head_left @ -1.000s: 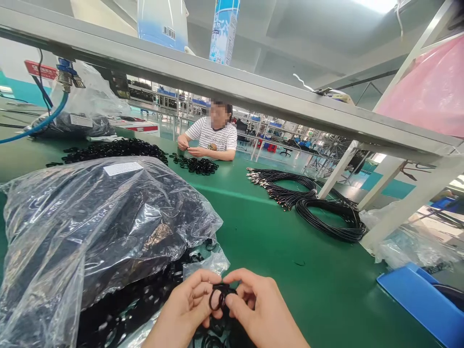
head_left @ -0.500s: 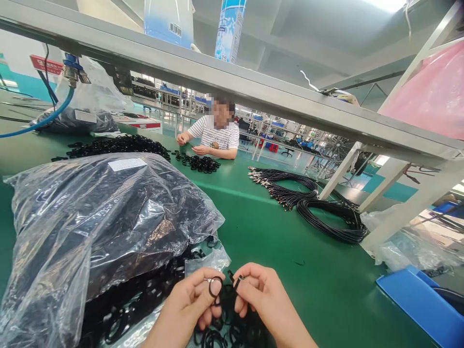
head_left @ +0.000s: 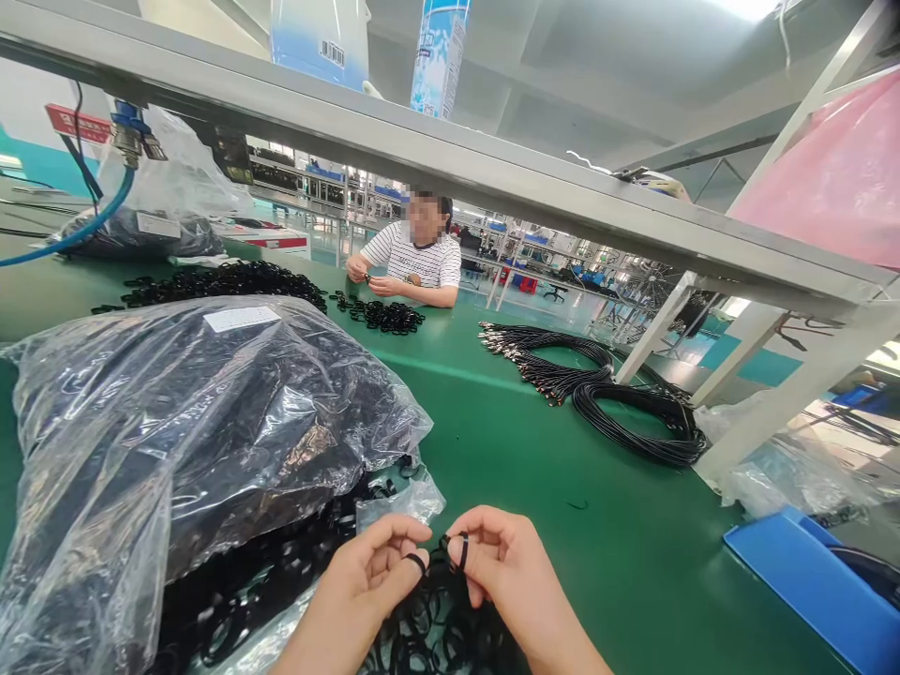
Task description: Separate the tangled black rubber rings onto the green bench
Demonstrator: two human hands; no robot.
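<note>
In the head view my left hand (head_left: 376, 577) is at the bottom centre, its fingers curled. A thin black ring (head_left: 417, 562) lies across the tip of its thumb. My right hand (head_left: 502, 567) faces it a short gap away, thumb and index finger pinching another black ring (head_left: 463, 551). A small dark part shows at the right fingertips, too small to name. Below both hands spreads a loose pile of black rings (head_left: 414, 652). At the left a large clear plastic bag (head_left: 232, 422) full of dark items bulges beside my left hand.
Coils of black cable (head_left: 633, 422) lie at the right on the green table (head_left: 520, 450). A blue tray (head_left: 794, 581) is at the lower right. Across the table a person (head_left: 422, 262) handles small black parts beside a heap (head_left: 239, 281). A metal shelf beam (head_left: 394, 122) crosses overhead.
The left ring, upright between thumb and fingers before, now lies across the thumb tip. The right ring has turned upright at the thumb. The view has shifted slightly.
</note>
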